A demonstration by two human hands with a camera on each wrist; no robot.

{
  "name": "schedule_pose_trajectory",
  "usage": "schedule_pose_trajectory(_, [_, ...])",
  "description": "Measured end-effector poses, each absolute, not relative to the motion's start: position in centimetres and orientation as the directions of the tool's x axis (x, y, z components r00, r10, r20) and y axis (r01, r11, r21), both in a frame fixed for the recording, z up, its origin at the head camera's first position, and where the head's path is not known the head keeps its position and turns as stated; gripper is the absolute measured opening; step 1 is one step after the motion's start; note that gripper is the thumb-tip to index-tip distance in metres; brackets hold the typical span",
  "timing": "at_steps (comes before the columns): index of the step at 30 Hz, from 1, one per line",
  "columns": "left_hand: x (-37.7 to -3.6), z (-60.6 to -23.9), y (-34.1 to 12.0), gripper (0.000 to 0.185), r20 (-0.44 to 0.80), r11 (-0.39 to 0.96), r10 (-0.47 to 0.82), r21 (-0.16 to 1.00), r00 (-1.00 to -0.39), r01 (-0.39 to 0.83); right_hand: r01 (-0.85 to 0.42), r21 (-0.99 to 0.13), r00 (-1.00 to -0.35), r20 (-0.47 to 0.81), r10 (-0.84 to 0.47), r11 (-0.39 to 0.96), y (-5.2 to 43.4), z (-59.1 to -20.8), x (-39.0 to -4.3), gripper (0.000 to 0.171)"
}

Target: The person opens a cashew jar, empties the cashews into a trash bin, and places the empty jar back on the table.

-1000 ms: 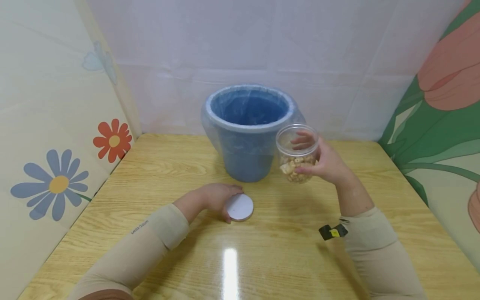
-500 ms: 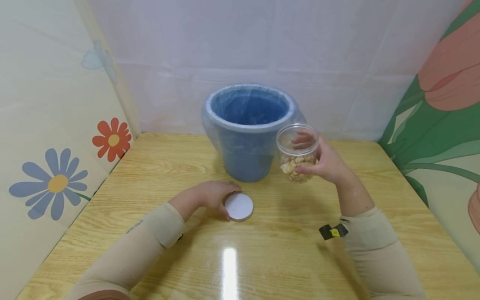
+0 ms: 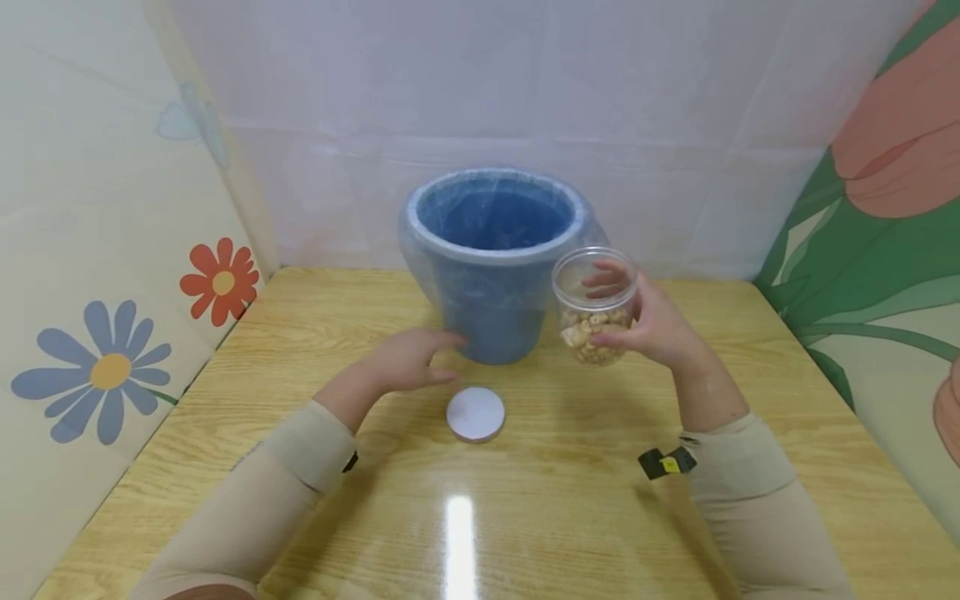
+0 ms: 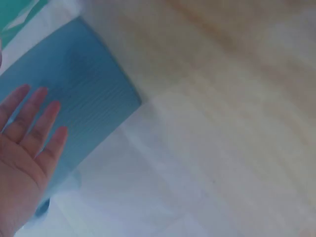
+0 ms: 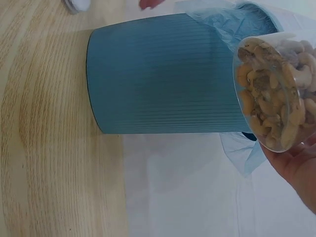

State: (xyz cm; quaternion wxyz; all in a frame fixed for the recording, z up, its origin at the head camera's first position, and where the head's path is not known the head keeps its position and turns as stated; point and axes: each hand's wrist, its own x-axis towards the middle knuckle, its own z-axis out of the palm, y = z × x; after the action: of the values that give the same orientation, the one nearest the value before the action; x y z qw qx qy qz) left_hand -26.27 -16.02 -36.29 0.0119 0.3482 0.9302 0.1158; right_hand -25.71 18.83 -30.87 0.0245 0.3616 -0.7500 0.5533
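Observation:
My right hand (image 3: 656,325) grips a clear plastic jar (image 3: 594,287) without a lid, raised above the table. Cashews (image 5: 271,98) fill its lower part, seen through the bottom in the right wrist view. On the table lies a round white lid (image 3: 477,414), flat and apart from both hands. My left hand (image 3: 408,358) hovers just beyond and left of the lid, holding nothing. In the left wrist view its fingers (image 4: 37,118) are extended in front of the blue bin (image 4: 79,89).
The blue trash bin (image 3: 495,308) stands at the back of the wooden table (image 3: 360,308), with a clear plastic liner (image 5: 222,22) folded over its rim. A white sheet (image 3: 360,100) hangs behind. Flower-printed panels (image 3: 108,208) flank the table.
My left hand has let go of the white lid and moved up and left, away from it. My right hand holds the jar in the same place.

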Motion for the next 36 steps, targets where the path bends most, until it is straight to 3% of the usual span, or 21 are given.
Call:
schedule_pose_trajectory(6, [-26.7,-33.8,-16.9,0.044,0.241,0.741,0.561,0.281,-0.792,0.610,-0.571,-0.811,-0.736,0.437,-0.517,0.126,18.9,-30.9,-25.8,0.088])
schedule_pose_trajectory(14, [-26.8,-30.3,-17.4,0.037,0.318,0.653,0.394,0.563,-0.862,0.506,-0.570,-0.812,-0.738,0.438,-0.514,0.126,19.2,-30.9,-25.7,0.088])
schedule_pose_trajectory(22, [-27.4,-27.8,-17.7,0.025,0.444,0.496,0.031,0.771,-0.895,0.400,-0.566,-0.815,-0.740,0.436,-0.512,0.124,19.3,-30.9,-25.7,0.087])
schedule_pose_trajectory(30, [-28.7,-25.4,-17.8,0.027,0.327,0.204,-0.143,0.933,-0.934,0.296,-0.550,-0.826,-0.746,0.419,-0.517,0.125,19.4,-30.8,-25.6,0.087])
schedule_pose_trajectory(36, [-29.2,-24.4,-17.6,0.025,0.235,0.133,-0.195,0.968,-0.952,0.212,-0.549,-0.827,-0.745,0.418,-0.520,0.122,19.4,-30.8,-25.7,0.087])
